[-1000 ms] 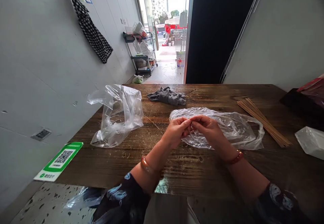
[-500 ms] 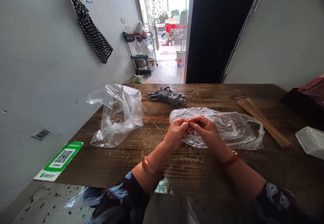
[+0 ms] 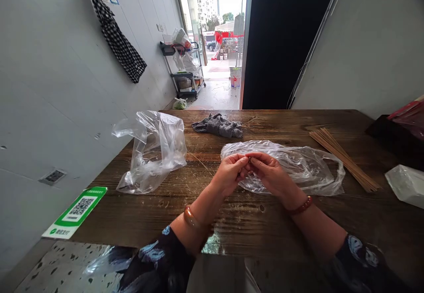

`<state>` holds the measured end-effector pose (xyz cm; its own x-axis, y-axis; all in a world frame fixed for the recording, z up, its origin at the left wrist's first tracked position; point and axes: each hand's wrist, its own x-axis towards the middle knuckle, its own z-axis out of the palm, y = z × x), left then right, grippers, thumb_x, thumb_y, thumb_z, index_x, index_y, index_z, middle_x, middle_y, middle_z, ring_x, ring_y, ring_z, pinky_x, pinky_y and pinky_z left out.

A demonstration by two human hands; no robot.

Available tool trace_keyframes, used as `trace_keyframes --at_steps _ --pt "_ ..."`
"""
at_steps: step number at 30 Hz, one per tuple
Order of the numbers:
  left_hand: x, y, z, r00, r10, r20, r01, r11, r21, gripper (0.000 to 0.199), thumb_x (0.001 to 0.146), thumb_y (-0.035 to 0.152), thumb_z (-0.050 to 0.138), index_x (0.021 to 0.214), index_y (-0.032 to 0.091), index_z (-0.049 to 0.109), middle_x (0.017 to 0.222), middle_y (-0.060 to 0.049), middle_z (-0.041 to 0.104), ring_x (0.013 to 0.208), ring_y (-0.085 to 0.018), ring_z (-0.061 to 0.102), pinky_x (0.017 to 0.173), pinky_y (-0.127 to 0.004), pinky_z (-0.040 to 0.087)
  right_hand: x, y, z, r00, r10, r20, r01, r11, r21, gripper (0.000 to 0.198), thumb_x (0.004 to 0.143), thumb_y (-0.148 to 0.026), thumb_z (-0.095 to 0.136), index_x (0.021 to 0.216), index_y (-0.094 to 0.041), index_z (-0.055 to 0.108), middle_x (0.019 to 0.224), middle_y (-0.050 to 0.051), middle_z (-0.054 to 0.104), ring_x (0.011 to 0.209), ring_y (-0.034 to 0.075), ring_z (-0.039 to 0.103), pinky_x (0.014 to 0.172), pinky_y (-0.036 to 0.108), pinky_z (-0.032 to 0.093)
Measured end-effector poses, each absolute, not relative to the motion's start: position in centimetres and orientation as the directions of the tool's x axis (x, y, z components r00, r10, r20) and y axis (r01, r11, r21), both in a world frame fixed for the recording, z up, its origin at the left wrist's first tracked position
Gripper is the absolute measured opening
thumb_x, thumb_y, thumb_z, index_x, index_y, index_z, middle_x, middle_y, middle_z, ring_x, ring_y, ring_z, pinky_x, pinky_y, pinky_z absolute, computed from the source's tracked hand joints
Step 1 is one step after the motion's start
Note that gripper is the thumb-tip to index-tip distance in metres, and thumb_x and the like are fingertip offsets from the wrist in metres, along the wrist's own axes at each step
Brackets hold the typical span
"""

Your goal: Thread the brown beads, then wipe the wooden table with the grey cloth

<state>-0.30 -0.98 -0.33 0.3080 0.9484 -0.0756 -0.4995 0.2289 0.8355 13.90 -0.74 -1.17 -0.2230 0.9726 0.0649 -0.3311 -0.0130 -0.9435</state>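
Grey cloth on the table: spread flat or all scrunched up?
Scrunched up: the grey cloth lies in a lumpy, wrinkled heap on the table.

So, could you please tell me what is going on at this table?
A person's left hand and right hand meet at the fingertips, seemingly pinching a tiny item too small to identify. They are by a clear plastic bag on the wooden table. Another clear bag sits left, a gray cloth farther back, and thin sticks lie right.
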Motion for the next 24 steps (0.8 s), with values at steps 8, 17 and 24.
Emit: trace_keyframes --at_steps 8,17,24 --pt "-0.2 -1.0 -0.5 0.239 0.971 -0.032 -0.479 0.146 0.865 0.039 0.063 0.040 0.084 0.076 0.014 0.059 0.057 0.003 0.061 0.044 -0.003 0.046 0.045 -0.017 0.033 14.2 -0.4 -1.7 -0.208 0.977 0.038 -0.329 -0.034 -0.944 0.033 0.073 -0.050 0.077 0.089 -0.022 0.068 0.074 -0.001 0.069 0.064 0.013 0.063 0.063 0.026 0.054" --pt "0.1 -1.0 -0.7 0.195 0.981 0.018 -0.428 0.069 0.901 0.037 0.063 0.039 0.084 0.075 0.014 0.060 0.053 0.004 0.058 0.044 -0.005 0.047 0.044 -0.017 0.033 14.1 -0.8 -0.6 -0.205 0.978 0.032 -0.300 -0.032 -0.953 0.031 0.068 -0.044 0.082 0.079 -0.019 0.069 0.068 0.001 0.072 0.058 0.016 0.067 0.062 0.031 0.057" --pt "0.1 -1.0 -0.8 0.180 0.984 0.014 -0.423 0.065 0.904 0.035 0.065 0.040 0.083 0.073 0.013 0.061 0.054 0.002 0.059 0.045 -0.005 0.047 0.044 -0.017 0.032 14.0 -0.6 -1.4 -0.127 0.988 0.083 -0.277 0.045 -0.960 0.027 0.068 -0.041 0.083 0.077 -0.018 0.070 0.067 0.001 0.071 0.059 0.014 0.065 0.061 0.028 0.054"
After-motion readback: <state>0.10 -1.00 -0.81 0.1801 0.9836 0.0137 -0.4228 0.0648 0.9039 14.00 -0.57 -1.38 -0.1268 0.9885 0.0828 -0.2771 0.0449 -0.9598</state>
